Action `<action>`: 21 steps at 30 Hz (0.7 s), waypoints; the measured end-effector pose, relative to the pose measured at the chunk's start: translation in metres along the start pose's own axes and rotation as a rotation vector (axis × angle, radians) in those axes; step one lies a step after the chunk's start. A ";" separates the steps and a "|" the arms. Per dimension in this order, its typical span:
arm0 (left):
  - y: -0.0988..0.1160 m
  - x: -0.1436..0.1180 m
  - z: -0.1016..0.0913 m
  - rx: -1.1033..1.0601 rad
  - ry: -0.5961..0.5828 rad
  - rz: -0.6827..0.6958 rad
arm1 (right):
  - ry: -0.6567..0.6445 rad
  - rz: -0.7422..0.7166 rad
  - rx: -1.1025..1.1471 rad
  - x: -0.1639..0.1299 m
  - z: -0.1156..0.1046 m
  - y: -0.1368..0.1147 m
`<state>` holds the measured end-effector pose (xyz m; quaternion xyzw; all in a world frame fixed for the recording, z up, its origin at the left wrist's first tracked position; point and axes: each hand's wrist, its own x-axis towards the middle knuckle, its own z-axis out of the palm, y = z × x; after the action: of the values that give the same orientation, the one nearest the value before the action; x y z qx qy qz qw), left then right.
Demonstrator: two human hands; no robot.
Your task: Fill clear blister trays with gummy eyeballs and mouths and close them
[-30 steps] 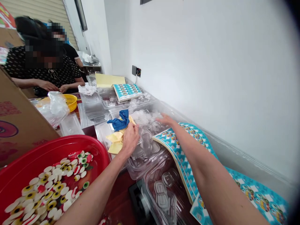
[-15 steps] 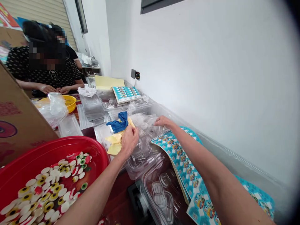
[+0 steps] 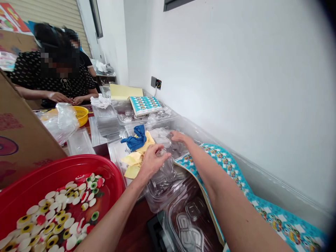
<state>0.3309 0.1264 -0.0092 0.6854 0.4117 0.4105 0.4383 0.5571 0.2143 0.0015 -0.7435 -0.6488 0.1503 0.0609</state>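
My left hand [image 3: 154, 159] is open, thumb and fingers apart, above a pile of clear moulded plastic pieces [image 3: 168, 171]. Just left of it lie yellow cloths [image 3: 133, 161] with a knotted blue cloth [image 3: 136, 138] on top. Near the wall, my right hand [image 3: 179, 137] has its fingers bent together at the edge of a crumpled, translucent plastic bag [image 3: 159, 133]; what they grip, if anything, is hard to make out. Under my right forearm runs a long stack of blue printed sticker sheets [image 3: 225, 162].
A red basin [image 3: 110, 168] of eyeball-like pieces [image 3: 60, 213] stands at left, beside a cardboard box [image 3: 23, 140]. Further back are a yellow basket [image 3: 82, 115], another sticker stack [image 3: 145, 104] and co-workers [image 3: 57, 70]. The white wall [image 3: 223, 77] bounds the right.
My left hand has come off the yellow cloths, moved right and spread its fingers. My right hand stays near the translucent bag. The view has shifted slightly.
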 end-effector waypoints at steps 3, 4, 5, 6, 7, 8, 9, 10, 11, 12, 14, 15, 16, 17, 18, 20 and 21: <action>-0.001 0.000 -0.002 0.043 0.008 0.036 | -0.025 0.012 0.031 0.000 0.003 -0.004; -0.001 0.000 -0.002 0.058 0.013 0.038 | -0.031 0.020 0.038 -0.003 0.002 -0.002; 0.000 -0.001 -0.003 0.070 0.013 0.033 | -0.032 0.030 0.045 -0.008 -0.001 0.000; 0.000 -0.001 -0.003 0.081 0.006 0.026 | -0.025 0.046 0.050 -0.013 -0.004 0.004; 0.001 -0.001 -0.003 0.093 -0.007 0.017 | -0.007 0.065 0.054 -0.020 -0.009 0.008; 0.002 -0.002 -0.003 0.107 -0.019 0.007 | 0.020 0.087 0.054 -0.027 -0.013 0.013; 0.003 -0.002 -0.003 0.123 -0.029 -0.003 | 0.053 0.111 0.053 -0.035 -0.018 0.017; 0.004 -0.002 -0.003 0.136 -0.035 -0.009 | 0.088 0.134 0.049 -0.042 -0.022 0.021; 0.005 -0.003 -0.003 0.146 -0.038 -0.011 | 0.119 0.154 0.044 -0.049 -0.025 0.024; 0.006 -0.003 -0.003 0.155 -0.042 -0.007 | 0.143 0.171 0.037 -0.056 -0.028 0.026; 0.008 -0.003 -0.004 0.188 -0.049 0.017 | 0.168 0.194 0.015 -0.065 -0.030 0.026; 0.009 -0.003 -0.004 0.213 -0.050 0.033 | 0.169 0.199 0.003 -0.068 -0.030 0.025; 0.010 -0.003 -0.004 0.237 -0.050 0.047 | 0.160 0.197 -0.007 -0.071 -0.029 0.022; 0.011 -0.003 -0.005 0.253 -0.055 0.055 | 0.141 0.188 -0.013 -0.072 -0.028 0.018; 0.012 -0.004 -0.005 0.254 -0.068 0.055 | 0.109 0.171 -0.015 -0.073 -0.025 0.012; 0.014 -0.004 -0.006 0.217 -0.105 0.039 | 0.023 0.127 -0.013 -0.075 -0.019 0.000; 0.015 -0.005 -0.006 0.190 -0.118 0.026 | -0.020 0.110 -0.013 -0.077 -0.015 -0.007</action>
<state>0.3264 0.1197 0.0055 0.7522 0.4133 0.3344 0.3893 0.5459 0.1417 0.0285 -0.7769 -0.6085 0.1563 0.0412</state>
